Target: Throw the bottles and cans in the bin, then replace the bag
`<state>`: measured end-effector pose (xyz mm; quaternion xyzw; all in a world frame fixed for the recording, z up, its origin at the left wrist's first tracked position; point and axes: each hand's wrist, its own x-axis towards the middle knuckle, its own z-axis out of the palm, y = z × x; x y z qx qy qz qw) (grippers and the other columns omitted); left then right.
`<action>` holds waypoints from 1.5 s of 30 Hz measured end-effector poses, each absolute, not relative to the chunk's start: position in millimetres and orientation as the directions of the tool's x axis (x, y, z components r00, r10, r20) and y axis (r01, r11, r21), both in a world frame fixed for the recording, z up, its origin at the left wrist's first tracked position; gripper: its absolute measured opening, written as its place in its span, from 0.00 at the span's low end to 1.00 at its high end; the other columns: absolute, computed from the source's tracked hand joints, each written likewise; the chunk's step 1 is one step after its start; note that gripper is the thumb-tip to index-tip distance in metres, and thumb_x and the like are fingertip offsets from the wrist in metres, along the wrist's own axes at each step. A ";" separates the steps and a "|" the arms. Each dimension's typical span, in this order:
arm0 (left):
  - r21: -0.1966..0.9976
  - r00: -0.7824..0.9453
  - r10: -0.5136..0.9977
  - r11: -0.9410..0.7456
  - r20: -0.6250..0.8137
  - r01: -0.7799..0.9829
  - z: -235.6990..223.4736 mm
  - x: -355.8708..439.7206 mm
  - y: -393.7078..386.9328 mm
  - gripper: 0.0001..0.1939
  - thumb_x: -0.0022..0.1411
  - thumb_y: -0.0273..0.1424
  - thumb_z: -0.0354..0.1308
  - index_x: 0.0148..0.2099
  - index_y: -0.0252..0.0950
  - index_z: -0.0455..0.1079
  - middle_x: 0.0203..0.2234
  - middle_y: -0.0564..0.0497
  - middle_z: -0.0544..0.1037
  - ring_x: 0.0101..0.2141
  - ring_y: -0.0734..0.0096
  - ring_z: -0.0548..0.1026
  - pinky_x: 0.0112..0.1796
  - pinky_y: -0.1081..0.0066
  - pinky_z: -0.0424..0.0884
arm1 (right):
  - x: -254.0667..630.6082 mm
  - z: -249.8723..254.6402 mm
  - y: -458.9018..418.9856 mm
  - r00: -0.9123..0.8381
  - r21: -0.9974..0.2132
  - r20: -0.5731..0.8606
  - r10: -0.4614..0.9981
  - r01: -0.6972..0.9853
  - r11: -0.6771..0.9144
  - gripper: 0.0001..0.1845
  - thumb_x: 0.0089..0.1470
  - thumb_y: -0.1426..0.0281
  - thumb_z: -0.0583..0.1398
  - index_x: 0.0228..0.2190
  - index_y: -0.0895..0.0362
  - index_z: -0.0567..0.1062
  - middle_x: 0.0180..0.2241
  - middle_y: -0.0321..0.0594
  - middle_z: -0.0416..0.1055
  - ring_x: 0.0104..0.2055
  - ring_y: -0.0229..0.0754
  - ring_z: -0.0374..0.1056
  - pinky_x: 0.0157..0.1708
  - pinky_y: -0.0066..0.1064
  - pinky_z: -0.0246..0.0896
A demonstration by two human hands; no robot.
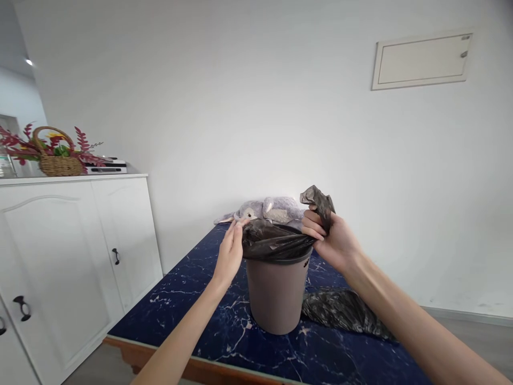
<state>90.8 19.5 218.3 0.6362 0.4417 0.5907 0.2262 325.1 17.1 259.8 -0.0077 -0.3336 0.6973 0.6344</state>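
A small grey waste bin (pixel 276 294) stands upright on a dark blue marbled table (pixel 192 299). A black plastic bag (pixel 276 240) lines its mouth and bunches over the rim. My right hand (pixel 331 238) is closed on a gathered corner of that bag, lifted above the bin's right side. My left hand (pixel 231 251) rests against the bag at the left rim, fingers stretched out and touching the plastic.
Another crumpled dark bag (pixel 344 310) lies on the table right of the bin. A grey plush toy (pixel 268 209) lies at the table's far end by the wall. A white cabinet (pixel 68 256) with a flower basket (pixel 56 152) stands at the left.
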 end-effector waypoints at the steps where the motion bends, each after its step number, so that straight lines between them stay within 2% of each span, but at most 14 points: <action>1: 0.806 -0.064 0.824 -0.529 0.562 0.264 222.4 90.0 20.9 0.27 0.76 0.53 0.44 0.56 0.43 0.77 0.66 0.45 0.73 0.71 0.54 0.61 0.70 0.56 0.52 | 324.1 260.4 18.8 -0.190 -0.479 0.408 0.893 -0.877 0.032 0.16 0.62 0.81 0.52 0.27 0.52 0.57 0.22 0.24 0.43 0.17 0.30 0.43 0.14 0.20 0.49; 3: 0.810 -0.075 0.815 -0.552 0.574 0.198 228.8 86.3 24.5 0.27 0.77 0.52 0.44 0.49 0.39 0.77 0.57 0.41 0.80 0.63 0.54 0.72 0.65 0.59 0.62 | 323.0 261.1 22.2 -0.174 -0.491 0.403 0.899 -0.870 0.052 0.17 0.63 0.81 0.53 0.27 0.51 0.55 0.22 0.24 0.44 0.16 0.30 0.42 0.13 0.19 0.47; 5: 0.822 -0.128 0.818 -0.532 0.561 0.203 233.4 80.3 30.2 0.26 0.74 0.55 0.49 0.49 0.39 0.75 0.55 0.39 0.80 0.59 0.54 0.75 0.58 0.62 0.68 | 323.2 261.2 25.0 -0.165 -0.507 0.403 0.900 -0.859 0.069 0.18 0.62 0.80 0.54 0.26 0.51 0.54 0.22 0.24 0.44 0.16 0.30 0.41 0.13 0.19 0.46; 9: 0.822 -0.104 0.878 -0.389 0.468 0.416 239.5 66.3 49.3 0.41 0.54 0.56 0.71 0.61 0.38 0.68 0.56 0.36 0.78 0.52 0.50 0.78 0.47 0.64 0.73 | 324.1 259.7 26.3 -0.196 -0.534 0.413 0.890 -0.843 0.062 0.19 0.61 0.80 0.55 0.26 0.51 0.53 0.22 0.24 0.43 0.17 0.30 0.40 0.12 0.19 0.45; 11: 0.748 0.007 0.890 -0.387 0.455 0.540 242.6 61.9 59.7 0.41 0.49 0.55 0.74 0.58 0.38 0.73 0.51 0.36 0.81 0.49 0.45 0.79 0.46 0.61 0.73 | 323.8 258.7 25.6 -0.210 -0.545 0.415 0.885 -0.837 0.058 0.19 0.61 0.80 0.56 0.26 0.51 0.53 0.22 0.24 0.43 0.17 0.30 0.40 0.12 0.19 0.46; 15: 0.636 0.156 0.852 -0.484 0.501 0.600 250.9 58.5 70.5 0.23 0.61 0.53 0.63 0.43 0.40 0.81 0.48 0.41 0.84 0.51 0.45 0.80 0.52 0.58 0.71 | 322.8 257.8 25.3 -0.203 -0.575 0.405 0.891 -0.815 0.076 0.19 0.62 0.80 0.55 0.26 0.51 0.54 0.22 0.25 0.43 0.17 0.30 0.40 0.13 0.20 0.45; 19: 0.653 0.141 0.809 -0.551 0.571 0.520 255.4 51.7 70.4 0.23 0.68 0.52 0.56 0.44 0.39 0.82 0.46 0.44 0.85 0.50 0.50 0.80 0.52 0.61 0.71 | 324.3 260.2 27.8 -0.144 -0.551 0.415 0.898 -0.826 0.122 0.19 0.64 0.80 0.54 0.25 0.52 0.54 0.22 0.24 0.43 0.17 0.29 0.40 0.13 0.20 0.46; 27: 0.638 -0.074 0.669 -0.661 0.739 0.394 251.0 37.6 71.7 0.20 0.70 0.49 0.59 0.43 0.37 0.80 0.42 0.45 0.83 0.46 0.57 0.78 0.47 0.67 0.70 | 334.0 273.8 32.0 -0.045 -0.489 0.268 0.962 -0.867 0.095 0.18 0.67 0.80 0.46 0.26 0.52 0.56 0.21 0.23 0.42 0.15 0.28 0.41 0.13 0.20 0.45; 32: 0.641 0.037 0.684 -0.700 0.729 0.315 244.3 32.8 47.1 0.20 0.71 0.48 0.59 0.37 0.37 0.77 0.35 0.48 0.81 0.41 0.60 0.77 0.47 0.68 0.70 | 337.4 274.5 27.5 -0.072 -0.546 0.239 0.968 -0.834 0.073 0.18 0.68 0.79 0.45 0.26 0.53 0.58 0.21 0.24 0.41 0.15 0.29 0.38 0.12 0.20 0.42; 36: 0.617 0.125 0.681 -0.714 0.721 0.330 226.8 22.1 26.8 0.18 0.72 0.46 0.58 0.36 0.38 0.76 0.39 0.46 0.78 0.45 0.59 0.75 0.49 0.67 0.68 | 340.5 262.0 18.0 -0.122 -0.630 0.303 0.945 -0.770 0.103 0.17 0.67 0.78 0.48 0.25 0.55 0.62 0.22 0.25 0.43 0.17 0.30 0.37 0.14 0.21 0.44; 39: 0.629 0.153 0.701 -0.699 0.697 0.340 209.7 18.3 17.1 0.18 0.72 0.46 0.57 0.35 0.39 0.74 0.45 0.44 0.74 0.49 0.58 0.73 0.49 0.67 0.67 | 346.3 248.0 9.3 -0.112 -0.684 0.354 0.929 -0.708 0.176 0.16 0.67 0.76 0.52 0.25 0.55 0.65 0.22 0.27 0.45 0.20 0.32 0.41 0.20 0.23 0.56; 41: 0.654 0.160 0.728 -0.674 0.667 0.342 198.9 19.6 13.1 0.18 0.72 0.46 0.57 0.35 0.39 0.74 0.46 0.44 0.72 0.49 0.57 0.72 0.48 0.67 0.68 | 351.8 238.8 3.9 -0.090 -0.724 0.398 0.913 -0.643 0.252 0.16 0.66 0.73 0.54 0.24 0.54 0.67 0.21 0.29 0.48 0.22 0.34 0.45 0.32 0.29 0.68; 43: 0.690 0.160 0.763 -0.638 0.626 0.342 190.0 23.3 11.2 0.19 0.72 0.48 0.57 0.36 0.40 0.74 0.46 0.44 0.71 0.48 0.58 0.72 0.47 0.66 0.68 | 357.2 230.7 -1.2 -0.099 -0.762 0.449 0.888 -0.562 0.323 0.17 0.67 0.71 0.55 0.24 0.53 0.68 0.21 0.30 0.51 0.23 0.37 0.48 0.45 0.37 0.70; 45: 0.728 0.143 0.800 -0.592 0.583 0.346 183.7 28.8 11.1 0.20 0.71 0.50 0.56 0.35 0.41 0.74 0.47 0.44 0.71 0.47 0.58 0.72 0.46 0.66 0.68 | 361.1 224.3 -6.1 -0.133 -0.796 0.474 0.870 -0.487 0.359 0.18 0.68 0.68 0.55 0.25 0.52 0.69 0.21 0.32 0.53 0.24 0.39 0.48 0.50 0.41 0.67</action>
